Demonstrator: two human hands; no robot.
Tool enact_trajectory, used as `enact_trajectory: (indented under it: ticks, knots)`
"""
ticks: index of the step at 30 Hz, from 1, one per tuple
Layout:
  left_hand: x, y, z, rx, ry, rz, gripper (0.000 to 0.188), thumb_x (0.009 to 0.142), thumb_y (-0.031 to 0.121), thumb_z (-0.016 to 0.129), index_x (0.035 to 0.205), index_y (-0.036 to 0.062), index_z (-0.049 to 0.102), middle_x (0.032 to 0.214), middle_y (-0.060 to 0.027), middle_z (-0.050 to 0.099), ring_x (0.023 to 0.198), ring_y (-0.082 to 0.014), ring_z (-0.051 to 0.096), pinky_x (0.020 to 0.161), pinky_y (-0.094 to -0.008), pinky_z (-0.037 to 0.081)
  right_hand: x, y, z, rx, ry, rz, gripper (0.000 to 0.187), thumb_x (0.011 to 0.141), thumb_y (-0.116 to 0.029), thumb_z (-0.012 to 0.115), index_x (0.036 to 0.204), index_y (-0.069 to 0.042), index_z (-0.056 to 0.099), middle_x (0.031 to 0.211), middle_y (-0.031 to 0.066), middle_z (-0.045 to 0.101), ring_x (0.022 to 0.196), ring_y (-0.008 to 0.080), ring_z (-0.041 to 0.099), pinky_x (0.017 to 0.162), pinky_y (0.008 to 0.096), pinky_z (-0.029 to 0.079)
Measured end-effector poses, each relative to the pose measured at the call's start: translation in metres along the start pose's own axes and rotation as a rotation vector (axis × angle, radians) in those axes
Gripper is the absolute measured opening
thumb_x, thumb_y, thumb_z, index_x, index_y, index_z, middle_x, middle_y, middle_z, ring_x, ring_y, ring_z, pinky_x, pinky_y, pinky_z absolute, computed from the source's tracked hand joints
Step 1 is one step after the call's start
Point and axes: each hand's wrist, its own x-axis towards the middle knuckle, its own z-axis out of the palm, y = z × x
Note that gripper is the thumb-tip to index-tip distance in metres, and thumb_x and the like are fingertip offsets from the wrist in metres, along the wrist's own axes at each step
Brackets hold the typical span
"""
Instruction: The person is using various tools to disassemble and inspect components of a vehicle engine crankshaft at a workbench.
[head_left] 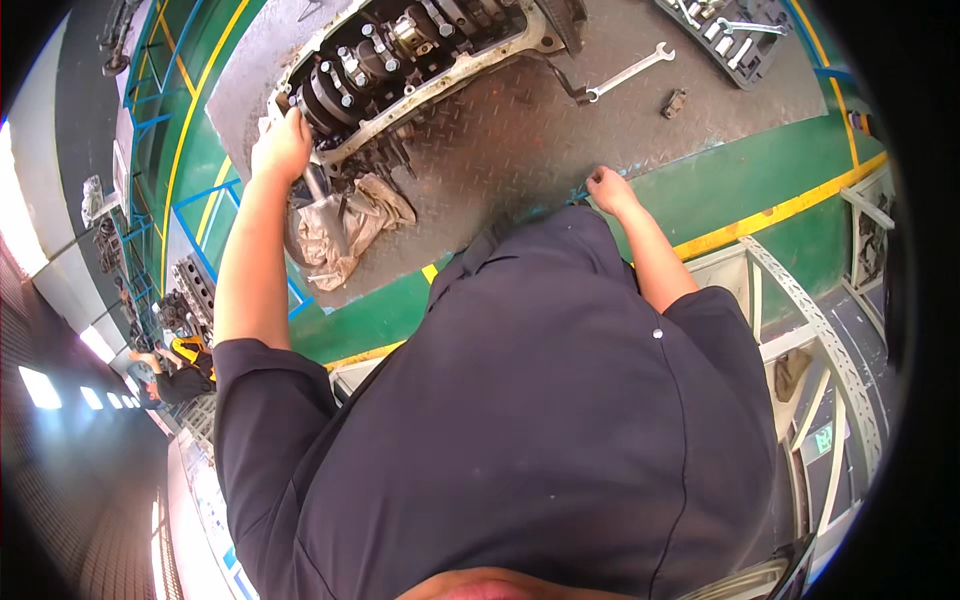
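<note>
An open engine block [440, 80] lies on a steel-topped bench, its crankshaft [350, 75] and several bolted bearing caps exposed. My left hand [283, 148] is closed round its near left corner, the fingertips partly hidden behind the edge. Just below that hand, a grey metal cylinder-shaped part [318, 183] sticks out beside a crumpled beige rag [365, 222]. My right hand [610, 192] is at the bench's near edge, apart from the engine. Its fingers are curled in, and whether anything small is inside them is hidden.
A combination wrench [632, 72] lies right of the engine, near a small dark metal piece [675, 103]. At the far right is a tool tray [735, 45] with sockets and a wrench. A pale metal frame [800, 330] stands at right. Another person [185, 380] works at far left.
</note>
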Motion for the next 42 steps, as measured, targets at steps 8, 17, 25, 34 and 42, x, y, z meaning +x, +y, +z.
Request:
enact_trajectory:
  ticks: [8,17,25,34,42]
  knots:
    - [-0.019,0.015,0.028,-0.168,0.339,-0.155,0.038,0.085,0.031,0.062,0.111,0.0055,0.054,0.105,-0.0273,0.059,0.104,-0.0418,0.057,0.089,-0.0475,0.045,0.002,0.005,-0.005,0.017,0.022,-0.031,0.033,0.085,-0.029,0.058,0.102,-0.002,0.063,0.098,0.0226,0.066,0.098,0.0369,0.062,0.085,0.0425,0.048]
    - [-0.051,-0.019,-0.045,-0.460,0.256,-0.223,0.034,0.084,0.031,0.063,0.099,0.0018,0.054,0.093,-0.0258,0.064,0.093,-0.0420,0.062,0.083,-0.0434,0.047,-0.026,-0.027,-0.036,0.094,0.021,-0.080,0.034,0.085,-0.027,0.059,0.103,0.002,0.062,0.096,0.0212,0.067,0.094,0.0317,0.065,0.083,0.0385,0.049]
    - [-0.201,-0.028,0.062,-1.581,0.081,-0.729,0.026,0.086,0.036,0.066,0.083,0.0138,0.053,0.059,0.0000,0.050,0.043,-0.0093,0.045,0.035,-0.0225,0.031,-0.098,-0.251,-0.049,0.215,-0.119,-0.886,0.021,0.084,-0.022,0.063,0.092,-0.002,0.062,0.089,0.0150,0.065,0.086,0.0295,0.064,0.077,0.0388,0.050]
    - [-0.413,0.019,0.270,-2.389,-0.227,-1.388,0.032,0.088,0.043,0.062,0.078,0.0140,0.054,0.060,0.0005,0.050,0.045,-0.0133,0.045,0.040,-0.0272,0.038,-0.045,-0.499,0.026,-0.682,0.237,-1.313,0.023,0.080,-0.014,0.059,0.097,0.000,0.066,0.099,0.0203,0.063,0.098,0.0325,0.061,0.081,0.0417,0.053]
    - [-0.518,0.096,0.385,-2.470,-0.120,-1.812,0.020,0.086,0.033,0.065,0.088,0.0144,0.057,0.060,-0.0012,0.054,0.046,-0.0123,0.047,0.041,-0.0269,0.036,-0.047,-0.527,0.059,-1.322,0.074,-1.190,0.016,0.083,-0.010,0.056,0.093,-0.003,0.068,0.102,0.0177,0.063,0.098,0.0289,0.063,0.082,0.0396,0.053]
